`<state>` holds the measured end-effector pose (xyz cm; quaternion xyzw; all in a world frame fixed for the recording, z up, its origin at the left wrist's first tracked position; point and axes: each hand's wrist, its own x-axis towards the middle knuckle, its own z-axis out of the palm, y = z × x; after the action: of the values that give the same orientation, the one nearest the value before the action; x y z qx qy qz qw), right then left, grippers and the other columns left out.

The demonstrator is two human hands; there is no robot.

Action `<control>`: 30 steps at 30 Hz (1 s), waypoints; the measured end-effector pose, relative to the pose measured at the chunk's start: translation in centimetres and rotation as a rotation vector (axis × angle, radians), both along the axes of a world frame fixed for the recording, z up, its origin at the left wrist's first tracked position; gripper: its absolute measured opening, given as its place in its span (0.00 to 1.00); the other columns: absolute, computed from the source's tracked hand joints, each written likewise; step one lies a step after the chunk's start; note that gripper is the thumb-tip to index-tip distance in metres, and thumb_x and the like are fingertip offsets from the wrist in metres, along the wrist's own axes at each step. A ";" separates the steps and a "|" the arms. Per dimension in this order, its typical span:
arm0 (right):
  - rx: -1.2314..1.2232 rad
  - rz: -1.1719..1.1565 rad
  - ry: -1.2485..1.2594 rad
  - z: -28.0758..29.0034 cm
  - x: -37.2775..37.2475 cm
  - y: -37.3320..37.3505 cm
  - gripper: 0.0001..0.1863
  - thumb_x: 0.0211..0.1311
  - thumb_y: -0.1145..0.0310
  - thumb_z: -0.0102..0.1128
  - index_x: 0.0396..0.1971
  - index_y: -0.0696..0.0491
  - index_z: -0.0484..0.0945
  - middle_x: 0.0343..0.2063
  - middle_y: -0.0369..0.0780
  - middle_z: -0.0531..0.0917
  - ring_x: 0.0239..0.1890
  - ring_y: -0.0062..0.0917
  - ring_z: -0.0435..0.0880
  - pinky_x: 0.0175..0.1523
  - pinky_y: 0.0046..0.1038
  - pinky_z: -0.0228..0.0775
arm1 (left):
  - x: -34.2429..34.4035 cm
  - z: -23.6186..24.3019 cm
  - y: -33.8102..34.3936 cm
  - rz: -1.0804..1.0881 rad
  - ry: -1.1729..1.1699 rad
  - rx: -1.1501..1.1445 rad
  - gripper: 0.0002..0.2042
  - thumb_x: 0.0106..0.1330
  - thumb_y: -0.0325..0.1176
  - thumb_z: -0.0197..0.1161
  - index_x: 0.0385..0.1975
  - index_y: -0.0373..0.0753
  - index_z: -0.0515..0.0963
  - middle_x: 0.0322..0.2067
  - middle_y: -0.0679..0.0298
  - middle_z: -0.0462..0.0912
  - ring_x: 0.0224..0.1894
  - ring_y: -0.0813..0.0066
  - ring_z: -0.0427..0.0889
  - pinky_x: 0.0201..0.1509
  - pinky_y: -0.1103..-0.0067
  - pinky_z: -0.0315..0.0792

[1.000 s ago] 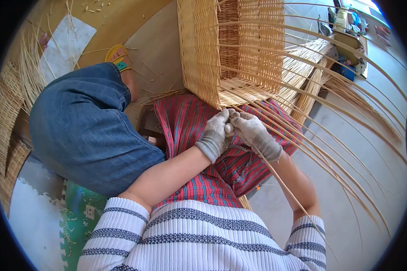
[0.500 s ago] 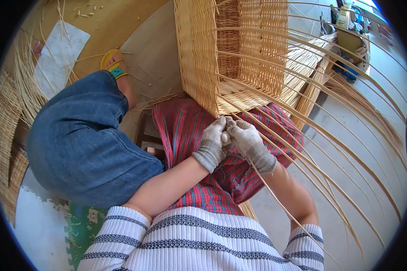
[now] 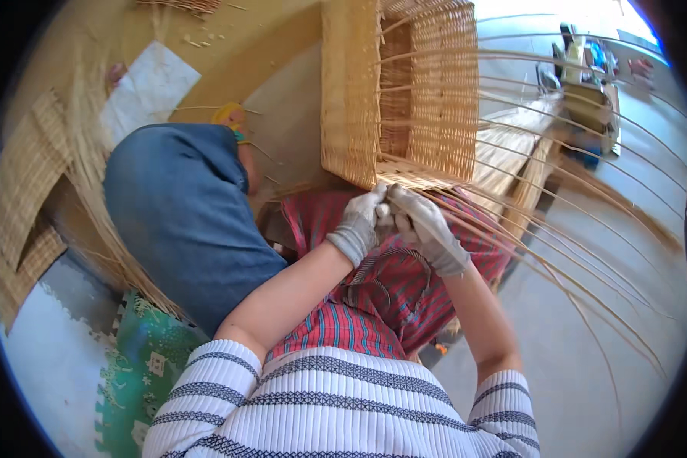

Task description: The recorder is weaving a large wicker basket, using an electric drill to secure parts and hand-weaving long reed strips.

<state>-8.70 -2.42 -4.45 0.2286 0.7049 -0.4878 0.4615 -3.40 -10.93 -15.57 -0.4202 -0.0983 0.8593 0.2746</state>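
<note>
A tall rectangular wicker basket [image 3: 349, 99] leans against my lap on its side, its open mouth facing right. Long loose wicker rods [image 3: 542, 267] fan out from its rim toward the right. Both my hands wear whitish work gloves with grey cuffs and meet at the basket's lower near corner. My left hand [image 3: 362, 220] is closed, pinching the rim at that corner. Close beside it, my right hand [image 3: 427, 221] has its fingers bent and closed around a wicker rod at the rim. The fingertips partly hide the exact spot they grip.
A red plaid cloth [image 3: 359, 328] covers my lap. Someone's bent leg in blue denim [image 3: 183, 206] is at the left. Bundles of wicker [image 3: 511, 149] lie beyond the basket. Woven panels [image 3: 27, 183] stand at far left, near a green mat [image 3: 145, 366] and a white sheet [image 3: 149, 88].
The view has shifted, and the basket appears slightly farther right and higher. A long strand that ran under my right wrist now trails off to the right. Both hands stay at the corner.
</note>
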 end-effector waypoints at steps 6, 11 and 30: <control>-0.140 0.428 0.221 3.3 3.4 -1.2 0.15 0.77 0.60 0.46 0.52 0.54 0.75 0.21 0.30 0.72 0.19 0.14 0.67 0.26 0.17 0.61 | -3.6 1.0 -13.4 0.743 0.302 -0.042 0.12 0.75 0.38 0.55 0.47 0.36 0.77 0.37 0.61 0.82 0.24 0.81 0.73 0.25 0.84 0.70; 0.213 0.598 0.309 3.6 0.0 2.9 0.15 0.69 0.62 0.55 0.46 0.56 0.81 0.22 0.35 0.81 0.23 0.19 0.78 0.32 0.25 0.74 | -1.4 4.7 -19.3 0.967 0.455 -0.844 0.13 0.73 0.36 0.58 0.51 0.36 0.75 0.34 0.60 0.80 0.26 0.82 0.73 0.29 0.86 0.69; -0.669 -0.834 0.433 -3.1 -17.2 5.1 0.13 0.75 0.64 0.45 0.41 0.57 0.76 0.34 0.44 0.85 0.40 0.33 0.86 0.51 0.39 0.81 | -1.8 3.7 -6.4 -0.289 0.907 -2.163 0.19 0.60 0.22 0.66 0.52 0.42 0.79 0.42 0.63 0.77 0.43 0.71 0.79 0.51 0.78 0.73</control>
<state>-25.90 2.66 -7.56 0.2239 0.4411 -0.8604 0.1227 -5.23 -17.36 -11.84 -0.0981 0.8354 0.5274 -0.1195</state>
